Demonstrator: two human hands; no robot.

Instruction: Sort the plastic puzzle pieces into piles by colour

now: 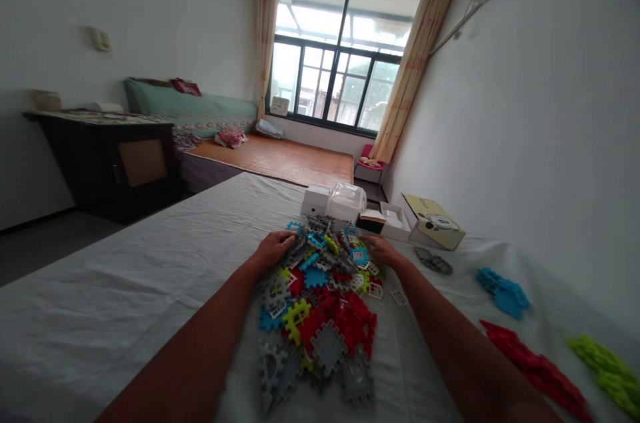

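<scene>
A heap of interlocking plastic building tiles [316,277] in grey, red, blue, yellow-green and white lies in front of me. At the heap's upper left edge is my left hand [273,249], its fingers stretched against the tiles. My right hand [383,251] rests along the upper right edge, fingers reaching toward the pieces. Neither hand visibly grasps a single piece, though some fingertips are hidden among tiles. A grey diamond-set tile [329,346] lies near the front, and a loose white window piece [399,297] sits beside my right forearm.
Sorted piles lie to the right: grey tiles [433,260], blue tiles [503,292], red tiles [537,366] and yellow-green tiles [607,369]. Behind the heap stand a clear plastic container [347,201], a white box [315,200] and a yellow printed box [434,221] on the white sheet [165,269].
</scene>
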